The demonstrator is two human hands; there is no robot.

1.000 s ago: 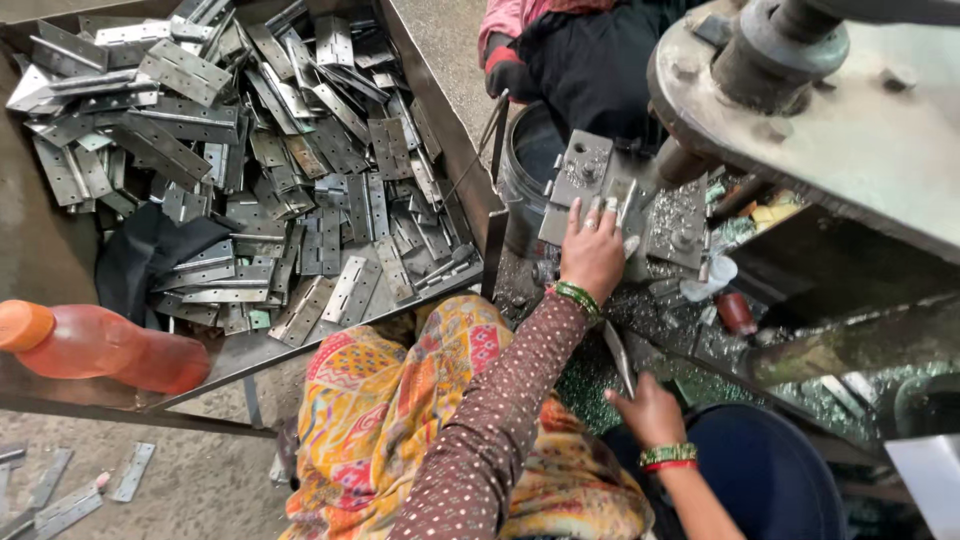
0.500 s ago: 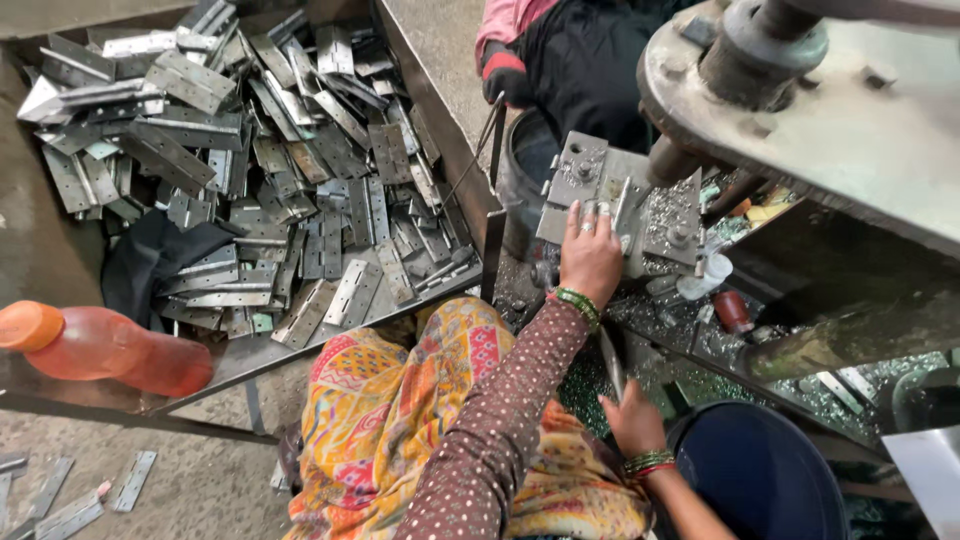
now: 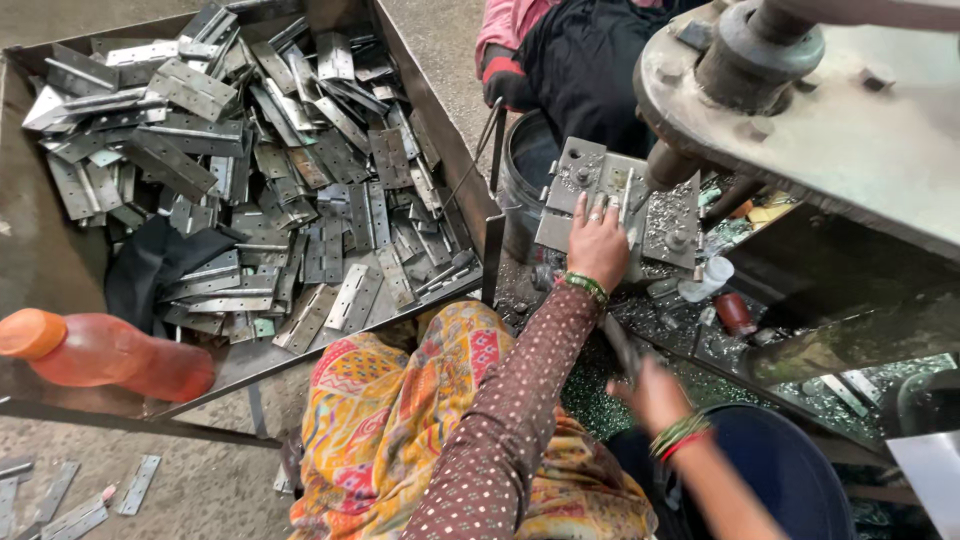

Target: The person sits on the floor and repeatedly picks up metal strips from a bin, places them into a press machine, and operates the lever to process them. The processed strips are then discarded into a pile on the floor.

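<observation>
Concrete floor and a greasy press bench fill the view, seen from above. On the left, a big metal tray [image 3: 30, 250] holds a heap of flat steel hinges [image 3: 270, 180]; they cover its far side and middle. A dark cloth [image 3: 150, 265] lies among them toward the near left part, and an orange plastic bottle [image 3: 95, 355] lies on its side at the near left corner of the tray. Some loose hinge pieces [image 3: 60, 500] lie on the floor below it.

At the centre, the left hand [image 3: 598, 245] rests palm down on a grey metal die block [image 3: 615, 200] under the press head [image 3: 800, 90]. Its fingers are spread flat on the block near a thin upright plate; I cannot tell if it grips anything. A green bangle sits on the wrist, with a brown dotted sleeve behind it.

Lower down, the right hand [image 3: 655, 395] is blurred. It is closed loosely around a thin metal strip [image 3: 622, 350], just above the rim of a dark blue bucket [image 3: 790, 480]. Metal chips cover the bench around both hands.

At the far edge of the bench, another person [image 3: 570, 60] in dark clothes sits beside a round metal drum [image 3: 525, 170].
</observation>
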